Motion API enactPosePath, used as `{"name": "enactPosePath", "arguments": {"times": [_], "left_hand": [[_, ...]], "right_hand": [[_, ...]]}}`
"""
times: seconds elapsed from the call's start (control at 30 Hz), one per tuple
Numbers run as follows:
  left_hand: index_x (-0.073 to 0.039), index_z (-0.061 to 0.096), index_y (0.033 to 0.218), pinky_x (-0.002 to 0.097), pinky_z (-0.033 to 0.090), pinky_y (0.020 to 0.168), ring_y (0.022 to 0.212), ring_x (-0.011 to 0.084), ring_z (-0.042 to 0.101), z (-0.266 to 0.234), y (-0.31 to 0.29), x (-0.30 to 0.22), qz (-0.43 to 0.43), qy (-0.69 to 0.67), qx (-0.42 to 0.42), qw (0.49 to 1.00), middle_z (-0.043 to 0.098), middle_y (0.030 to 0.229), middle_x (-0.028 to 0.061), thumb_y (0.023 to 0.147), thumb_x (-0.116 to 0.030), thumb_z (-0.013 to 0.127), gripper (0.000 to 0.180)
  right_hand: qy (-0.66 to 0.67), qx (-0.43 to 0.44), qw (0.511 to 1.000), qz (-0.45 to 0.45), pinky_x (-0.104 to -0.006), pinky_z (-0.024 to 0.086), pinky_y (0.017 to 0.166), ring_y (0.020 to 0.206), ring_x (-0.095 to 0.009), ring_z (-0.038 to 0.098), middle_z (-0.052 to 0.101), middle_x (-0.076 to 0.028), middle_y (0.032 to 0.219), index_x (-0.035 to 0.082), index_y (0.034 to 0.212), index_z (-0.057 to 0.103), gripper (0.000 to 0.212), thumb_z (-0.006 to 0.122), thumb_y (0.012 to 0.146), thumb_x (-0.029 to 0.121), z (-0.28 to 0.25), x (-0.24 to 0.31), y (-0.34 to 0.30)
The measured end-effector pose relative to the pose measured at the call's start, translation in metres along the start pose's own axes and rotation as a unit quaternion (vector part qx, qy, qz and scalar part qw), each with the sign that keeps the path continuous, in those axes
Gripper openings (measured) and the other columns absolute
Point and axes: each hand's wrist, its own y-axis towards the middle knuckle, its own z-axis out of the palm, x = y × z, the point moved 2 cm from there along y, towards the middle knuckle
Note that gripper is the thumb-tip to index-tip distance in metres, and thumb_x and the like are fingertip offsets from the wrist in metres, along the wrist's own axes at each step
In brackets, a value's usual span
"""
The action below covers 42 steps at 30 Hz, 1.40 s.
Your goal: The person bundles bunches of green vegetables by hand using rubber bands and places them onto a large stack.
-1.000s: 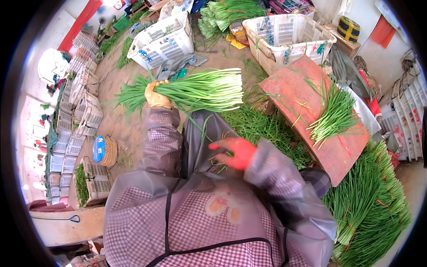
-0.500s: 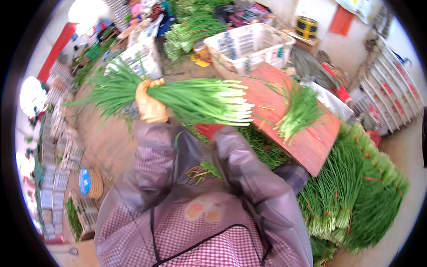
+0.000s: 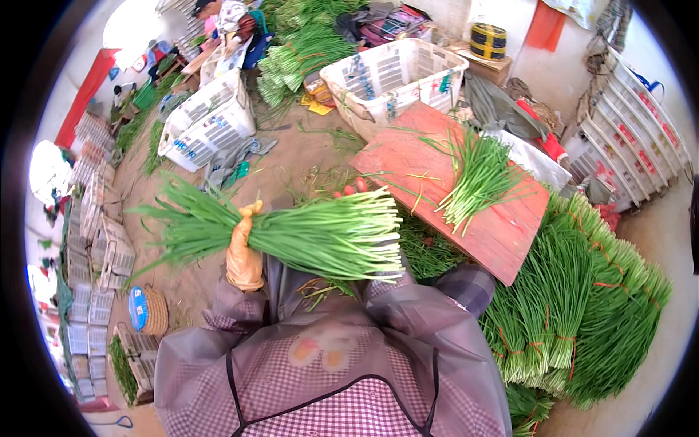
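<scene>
A loose bunch of garlic chives (image 3: 320, 237) lies crosswise before my chest, pale cut ends to the right and green leaf tips to the left. My left hand (image 3: 244, 251), in a tan-orange glove, is closed round its middle. Under the pale half is my right hand (image 3: 349, 189), mostly hidden; only its red-gloved fingertips show, curling up past the far edge of the stalks. A red board (image 3: 502, 244) stands just right of the cut ends, with a smaller heap of loose chives (image 3: 477, 182) on it.
Tied chive bundles (image 3: 575, 313) are stacked at the right. White plastic crates (image 3: 211, 120) stand ahead, one bigger crate (image 3: 349, 105) behind the board. At the left are a woven basket (image 3: 156, 309) and stacked crates. A person (image 3: 229, 18) sits at the far left.
The bunch and my left hand have come down closer to my body. My right hand's red fingertips now show beyond the bunch's far edge; before, red showed at its near edge.
</scene>
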Motion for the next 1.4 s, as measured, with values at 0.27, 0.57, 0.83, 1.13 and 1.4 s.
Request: {"name": "enactPosePath", "arguments": {"times": [0.27,0.57,0.83,1.13,1.4], "left_hand": [[0.001,0.05,0.129,0.0307,0.04,0.098,0.116,0.0175,0.051,-0.095,-0.084,-0.009,-0.099,0.464,0.235,0.848,0.055,0.128,0.0114,0.096,-0.023,0.05,0.041],[0.003,0.054,0.125,0.0374,0.042,0.099,0.113,0.0248,0.056,-0.039,0.019,-0.12,-0.367,0.3,0.444,0.76,0.061,0.118,0.0162,0.087,-0.025,0.063,0.048],[-0.001,0.005,0.149,0.0378,0.017,0.114,0.14,0.0221,0.022,0.024,0.012,0.063,-0.375,0.056,0.543,0.75,0.019,0.153,0.0135,0.082,-0.045,0.069,0.102],[-0.001,0.051,0.13,0.0302,0.04,0.098,0.113,0.0156,0.053,-0.01,-0.046,0.068,-0.565,0.012,0.472,0.677,0.059,0.124,0.0062,0.083,-0.028,0.07,0.058],[-0.002,0.049,0.132,0.0314,0.04,0.099,0.114,0.0156,0.052,-0.029,-0.047,0.062,-0.53,-0.02,0.408,0.743,0.058,0.125,0.0058,0.082,-0.019,0.07,0.056]], "right_hand": [[0.051,0.002,0.996,0.073,-0.0583,0.025,0.11,0.13,-0.041,0.039,0.055,-0.019,0.128,0.012,0.135,0.046,0.077,0.043,0.084,0.07,-0.011,0.002,-0.031],[0.018,0.059,0.992,0.114,-0.058,0.023,0.111,0.132,-0.041,0.036,0.052,-0.021,0.131,0.011,0.136,0.044,0.074,0.034,0.089,0.067,0.007,0.002,-0.035],[-0.024,-0.001,0.988,0.153,-0.0551,0.031,0.108,0.127,-0.039,0.043,0.055,-0.021,0.126,0.009,0.135,0.044,0.076,0.037,0.087,0.068,0.021,-0.009,-0.039],[-0.064,-0.107,0.992,-0.023,-0.037,0.043,0.065,0.063,-0.016,0.046,0.042,0.004,0.062,0.012,0.093,0.062,0.015,0.056,0.092,0.026,0.059,0.003,-0.039],[-0.251,-0.012,0.946,-0.204,-0.0255,0.018,0.036,0.039,-0.007,0.024,0.031,0.007,0.053,0.006,0.095,0.063,0.016,0.051,0.091,0.017,0.15,0.113,-0.019]]}}
